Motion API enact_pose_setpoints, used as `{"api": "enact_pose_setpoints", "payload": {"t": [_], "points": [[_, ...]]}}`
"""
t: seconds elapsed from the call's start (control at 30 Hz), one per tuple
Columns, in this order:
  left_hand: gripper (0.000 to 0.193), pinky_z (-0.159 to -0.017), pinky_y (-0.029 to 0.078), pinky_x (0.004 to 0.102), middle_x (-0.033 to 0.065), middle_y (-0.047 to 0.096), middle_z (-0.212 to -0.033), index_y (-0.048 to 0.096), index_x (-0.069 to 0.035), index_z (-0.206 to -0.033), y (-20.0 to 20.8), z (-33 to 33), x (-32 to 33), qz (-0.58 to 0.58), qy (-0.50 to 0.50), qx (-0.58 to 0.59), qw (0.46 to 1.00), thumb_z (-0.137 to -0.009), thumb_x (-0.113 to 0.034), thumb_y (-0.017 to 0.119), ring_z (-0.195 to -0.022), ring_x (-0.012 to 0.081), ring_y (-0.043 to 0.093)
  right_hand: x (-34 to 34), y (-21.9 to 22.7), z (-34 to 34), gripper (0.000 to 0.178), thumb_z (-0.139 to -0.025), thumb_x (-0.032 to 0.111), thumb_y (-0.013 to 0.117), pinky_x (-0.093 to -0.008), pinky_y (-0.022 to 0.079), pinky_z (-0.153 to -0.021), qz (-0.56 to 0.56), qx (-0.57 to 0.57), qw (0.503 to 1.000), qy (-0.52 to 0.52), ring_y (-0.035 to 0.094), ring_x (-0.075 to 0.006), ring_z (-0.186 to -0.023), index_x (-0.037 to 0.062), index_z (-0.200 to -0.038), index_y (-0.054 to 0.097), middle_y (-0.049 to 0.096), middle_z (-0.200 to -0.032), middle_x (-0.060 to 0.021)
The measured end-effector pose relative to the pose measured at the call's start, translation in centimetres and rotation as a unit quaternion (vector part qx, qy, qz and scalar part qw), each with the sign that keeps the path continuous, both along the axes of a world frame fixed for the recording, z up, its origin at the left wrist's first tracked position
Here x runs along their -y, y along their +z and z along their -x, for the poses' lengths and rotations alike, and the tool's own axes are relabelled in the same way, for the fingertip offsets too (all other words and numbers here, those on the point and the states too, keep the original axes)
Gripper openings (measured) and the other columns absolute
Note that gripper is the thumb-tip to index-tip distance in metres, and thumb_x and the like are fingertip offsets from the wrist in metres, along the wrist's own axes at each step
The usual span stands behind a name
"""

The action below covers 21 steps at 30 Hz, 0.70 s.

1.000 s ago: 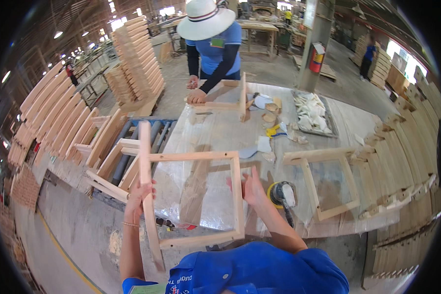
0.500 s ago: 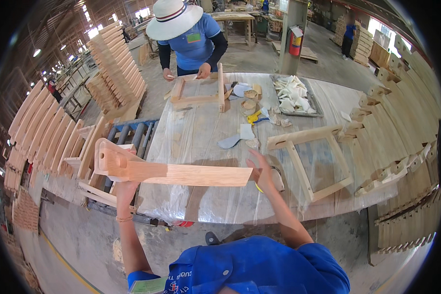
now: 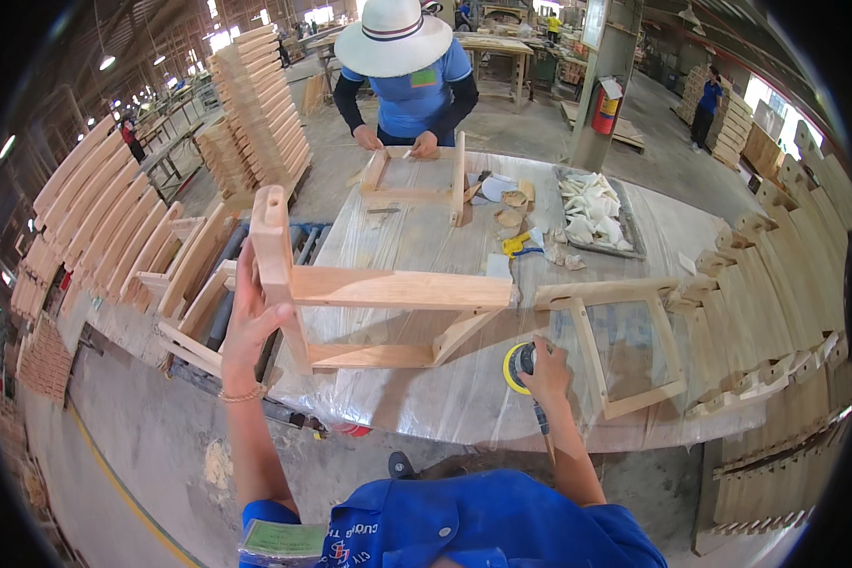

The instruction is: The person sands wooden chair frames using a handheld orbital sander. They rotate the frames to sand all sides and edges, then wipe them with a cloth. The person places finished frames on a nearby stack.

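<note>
Head view: my left hand [image 3: 248, 327] has its fingers clenched around the upright leg of a wooden chair frame [image 3: 388, 303] standing on edge on the plastic-covered bench [image 3: 426, 398]. My right hand [image 3: 544, 371] grips a yellow-rimmed orbital sander [image 3: 517, 364] just right of the frame. A red fire extinguisher [image 3: 604, 106] hangs on the pillar beyond; a green rectangular tag [image 3: 279, 540] sits on my sleeve.

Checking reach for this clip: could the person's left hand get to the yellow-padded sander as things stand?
Probably not readily: the left hand grips the wooden frame, which stands between it and the sander, and the right hand already rests on the sander.
</note>
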<state>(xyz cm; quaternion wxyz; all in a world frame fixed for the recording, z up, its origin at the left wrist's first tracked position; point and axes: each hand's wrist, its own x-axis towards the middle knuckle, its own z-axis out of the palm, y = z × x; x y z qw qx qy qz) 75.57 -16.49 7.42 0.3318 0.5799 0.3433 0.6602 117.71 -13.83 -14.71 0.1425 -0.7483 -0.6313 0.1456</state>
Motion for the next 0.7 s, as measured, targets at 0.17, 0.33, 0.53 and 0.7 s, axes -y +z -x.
{"api": "enact_pose_setpoints", "payload": {"t": [0.17, 0.33, 0.53, 0.7], "points": [[0.067, -0.087, 0.049, 0.0268, 0.0063, 0.057, -0.116, 0.046, -0.002, -0.140, 2.3, -3.5, -3.3, 0.018, 0.211, -0.078, 0.974, -0.083, -0.017, 0.078, -0.100, 0.0134, 0.057, 0.3, -0.7, -0.2, 0.080, -0.071, 0.027, 0.084, -0.0475, 0.052, -0.086, -0.057, -0.001, 0.998, 0.011, 0.060, -0.0387, -0.107, 0.0210, -0.140, 0.045, 0.050, -0.125, -0.0178], [0.059, -0.087, 0.048, 0.0255, 0.0046, 0.058, -0.112, 0.050, -0.003, -0.137, 3.1, -3.7, -2.6, -0.039, 0.181, -0.063, 0.981, -0.087, -0.021, 0.074, -0.099, 0.0125, 0.057, 0.1, -1.1, -0.6, 0.077, -0.071, 0.026, 0.084, -0.0465, 0.052, -0.087, -0.046, -0.040, 0.998, 0.002, 0.060, -0.0372, -0.108, 0.0195, -0.138, 0.048, 0.052, -0.125, -0.0162], [0.065, -0.080, 0.046, 0.0235, 0.0045, 0.060, -0.104, 0.054, -0.003, -0.134, 4.3, -1.2, -0.3, -0.091, 0.076, -0.111, 0.987, -0.099, -0.057, 0.041, -0.093, 0.0108, 0.056, 1.3, 1.4, -3.4, 0.073, -0.070, 0.018, 0.083, -0.0414, 0.046, -0.101, -0.155, -0.176, 0.971, 0.039, 0.057, -0.0346, -0.119, 0.0090, -0.136, 0.052, 0.056, -0.130, -0.0186], [0.070, -0.082, 0.045, 0.0247, 0.0048, 0.060, -0.099, 0.055, 0.000, -0.129, 3.3, -1.3, 0.8, -0.076, 0.114, -0.050, 0.989, -0.103, -0.060, 0.030, -0.092, 0.0112, 0.056, 5.4, 11.0, -4.9, 0.080, -0.072, -0.003, 0.076, -0.0354, 0.047, -0.098, -0.123, -0.482, 0.866, 0.045, 0.056, -0.0206, -0.115, 0.0121, -0.146, 0.048, 0.055, -0.127, -0.0088]]}}
